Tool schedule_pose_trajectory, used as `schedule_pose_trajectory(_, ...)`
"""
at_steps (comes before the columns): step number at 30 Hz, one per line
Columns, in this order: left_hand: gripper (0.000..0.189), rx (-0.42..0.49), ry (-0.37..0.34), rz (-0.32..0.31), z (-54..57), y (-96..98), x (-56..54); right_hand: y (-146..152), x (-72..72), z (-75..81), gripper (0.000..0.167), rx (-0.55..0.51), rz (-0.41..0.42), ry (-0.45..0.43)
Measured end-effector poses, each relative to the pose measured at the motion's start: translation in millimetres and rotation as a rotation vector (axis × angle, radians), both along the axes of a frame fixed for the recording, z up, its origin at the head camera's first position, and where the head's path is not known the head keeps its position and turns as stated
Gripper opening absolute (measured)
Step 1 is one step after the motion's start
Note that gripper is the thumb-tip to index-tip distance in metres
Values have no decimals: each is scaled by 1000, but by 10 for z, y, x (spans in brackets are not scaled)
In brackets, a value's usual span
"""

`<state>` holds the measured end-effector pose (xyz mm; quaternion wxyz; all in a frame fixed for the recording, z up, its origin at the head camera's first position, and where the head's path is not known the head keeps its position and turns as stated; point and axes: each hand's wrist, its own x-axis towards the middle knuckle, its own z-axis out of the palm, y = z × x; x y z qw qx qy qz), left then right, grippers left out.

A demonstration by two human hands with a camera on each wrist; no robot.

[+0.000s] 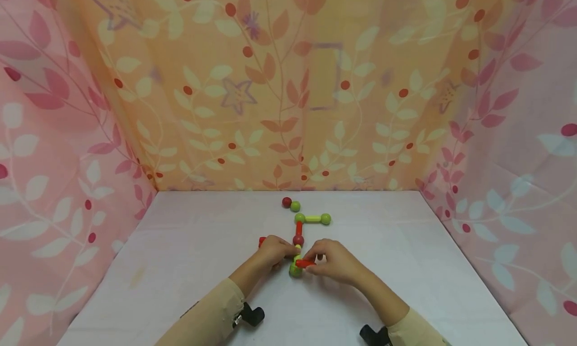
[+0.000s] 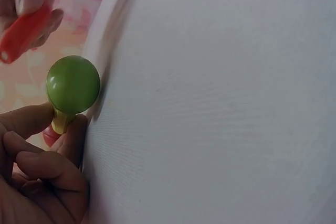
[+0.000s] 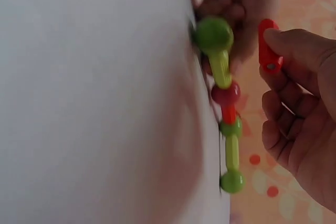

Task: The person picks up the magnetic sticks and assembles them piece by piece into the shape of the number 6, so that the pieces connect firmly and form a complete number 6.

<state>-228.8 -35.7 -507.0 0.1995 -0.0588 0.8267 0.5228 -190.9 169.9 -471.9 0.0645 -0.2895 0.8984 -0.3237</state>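
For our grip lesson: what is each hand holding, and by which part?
Left hand: yellow rod, pinched by its sides. Right hand: red rod, also pinched by its sides, one end exposed.

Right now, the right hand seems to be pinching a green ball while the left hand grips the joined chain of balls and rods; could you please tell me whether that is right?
Not quite: the right hand is pinching a red rod, not a green ball, as the right wrist view shows. The left hand does grip the joined chain.
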Motion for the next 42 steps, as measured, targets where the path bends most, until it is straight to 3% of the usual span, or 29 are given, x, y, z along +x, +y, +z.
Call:
schedule_pose_trajectory(4,21,10,6,6,-2,-10,0,84,-244,46,15,13,-73,67)
schedule_pose_trajectory(9,25,-5,1,10,-33,-1,3,180,-499,-9,14,24,-170,85)
schedule_pose_trajectory(16,25,1,-7,16,-42,0,1,234,-728,-130,15,72,-192,96)
schedule_pose_trajectory(28,26,10,7,14,-32,8,17,181,-883,-301,13,140,-91,90)
schedule_pose_trajectory(42,25,13,28,21,-62,3,22,175,-864,-334,14,92,-109,51)
